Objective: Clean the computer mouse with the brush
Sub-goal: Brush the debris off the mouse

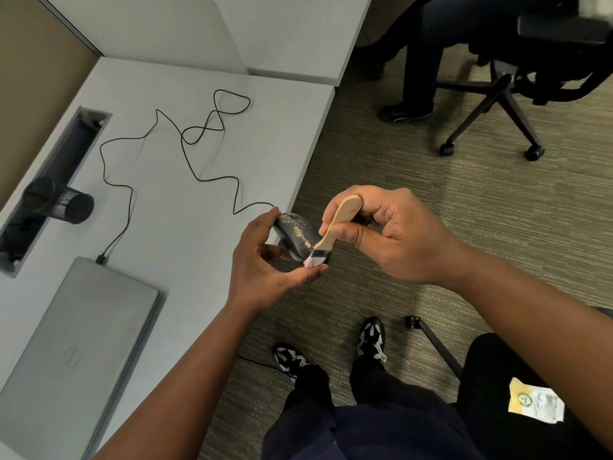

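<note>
- Head view: pale grey desk point(185, 180) in a partitioned corner, striped olive carpet point(414, 207) below; closed silver laptop point(76, 353), black mesh cup point(61, 204), cable slot point(56, 180) on the desk.
- Held off the desk edge: dark computer mouse point(293, 235), speckled with tan crumbs, pinched between thumb and fingers of the left hand point(265, 263); cord point(172, 154) looping back to the laptop.
- Wooden brush point(335, 224) gripped in the curled right hand point(394, 234), pale bristles touching the mouse's near end.
- Round logo on the laptop lid, unreadable; yellow-white packet point(535, 405), print too small.

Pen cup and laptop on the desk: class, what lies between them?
In the head view, the black mouse cable crosses bare desk between the pen cup and the closed laptop, ending at the plug in the laptop's edge.
</note>
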The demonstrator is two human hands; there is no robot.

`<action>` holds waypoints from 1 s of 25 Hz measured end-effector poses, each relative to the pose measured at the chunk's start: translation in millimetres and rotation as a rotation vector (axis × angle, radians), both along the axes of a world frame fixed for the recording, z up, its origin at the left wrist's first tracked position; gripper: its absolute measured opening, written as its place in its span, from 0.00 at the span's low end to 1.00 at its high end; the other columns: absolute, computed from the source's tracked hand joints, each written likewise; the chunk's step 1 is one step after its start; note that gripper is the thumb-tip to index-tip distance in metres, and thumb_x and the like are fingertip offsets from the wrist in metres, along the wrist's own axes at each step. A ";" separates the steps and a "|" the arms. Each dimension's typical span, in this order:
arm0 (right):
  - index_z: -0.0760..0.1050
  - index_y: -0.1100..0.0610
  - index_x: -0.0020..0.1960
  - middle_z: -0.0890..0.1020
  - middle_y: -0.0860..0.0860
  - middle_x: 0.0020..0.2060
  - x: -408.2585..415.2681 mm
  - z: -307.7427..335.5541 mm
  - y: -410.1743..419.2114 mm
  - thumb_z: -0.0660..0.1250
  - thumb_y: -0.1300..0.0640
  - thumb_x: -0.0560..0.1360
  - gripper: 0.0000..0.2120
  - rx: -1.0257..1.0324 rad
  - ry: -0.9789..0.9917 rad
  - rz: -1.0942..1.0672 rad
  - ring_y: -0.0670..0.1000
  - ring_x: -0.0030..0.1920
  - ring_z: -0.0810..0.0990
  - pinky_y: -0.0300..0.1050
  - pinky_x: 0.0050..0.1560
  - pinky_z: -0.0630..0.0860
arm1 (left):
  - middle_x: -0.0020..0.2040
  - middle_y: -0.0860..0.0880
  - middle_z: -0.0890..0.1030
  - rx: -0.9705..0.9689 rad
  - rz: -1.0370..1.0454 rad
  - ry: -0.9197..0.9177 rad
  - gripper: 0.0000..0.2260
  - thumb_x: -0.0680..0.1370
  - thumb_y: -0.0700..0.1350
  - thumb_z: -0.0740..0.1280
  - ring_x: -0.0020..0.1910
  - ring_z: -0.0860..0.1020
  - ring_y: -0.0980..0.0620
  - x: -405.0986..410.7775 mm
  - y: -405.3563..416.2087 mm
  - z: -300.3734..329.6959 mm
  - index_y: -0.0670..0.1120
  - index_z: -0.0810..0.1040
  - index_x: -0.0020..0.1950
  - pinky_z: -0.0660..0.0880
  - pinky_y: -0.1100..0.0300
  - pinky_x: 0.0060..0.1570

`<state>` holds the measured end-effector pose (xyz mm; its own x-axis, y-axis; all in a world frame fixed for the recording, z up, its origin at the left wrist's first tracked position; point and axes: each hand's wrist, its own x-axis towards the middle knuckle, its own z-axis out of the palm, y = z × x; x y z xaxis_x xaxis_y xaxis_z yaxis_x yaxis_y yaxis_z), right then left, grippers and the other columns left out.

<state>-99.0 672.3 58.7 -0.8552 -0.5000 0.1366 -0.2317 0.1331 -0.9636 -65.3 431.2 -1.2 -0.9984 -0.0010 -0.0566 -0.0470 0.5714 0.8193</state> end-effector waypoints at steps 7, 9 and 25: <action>0.81 0.60 0.53 0.85 0.51 0.47 -3.1 4.8 6.4 0.70 0.63 0.80 0.03 0.032 -0.001 0.008 0.53 0.50 0.84 0.48 0.52 0.82 | 0.71 0.58 0.74 0.045 0.009 -0.004 0.54 0.57 0.75 0.79 0.59 0.82 0.57 -0.2 -1.8 0.4 0.52 0.72 0.77 0.79 0.71 0.49; 0.81 0.60 0.52 0.84 0.50 0.47 -4.0 4.6 7.8 0.70 0.63 0.80 0.03 0.040 0.002 0.020 0.52 0.49 0.84 0.47 0.52 0.81 | 0.71 0.58 0.75 0.042 0.009 0.001 0.54 0.57 0.74 0.79 0.59 0.82 0.56 -0.1 -2.7 0.0 0.52 0.72 0.77 0.79 0.71 0.49; 0.79 0.66 0.55 0.84 0.63 0.49 -4.1 -3.5 2.0 0.69 0.67 0.78 0.06 -0.272 -0.048 -0.108 0.59 0.50 0.85 0.49 0.52 0.83 | 0.71 0.52 0.79 0.161 0.024 -0.036 0.53 0.56 0.72 0.82 0.62 0.83 0.58 -6.9 -5.7 -5.7 0.49 0.74 0.76 0.80 0.66 0.59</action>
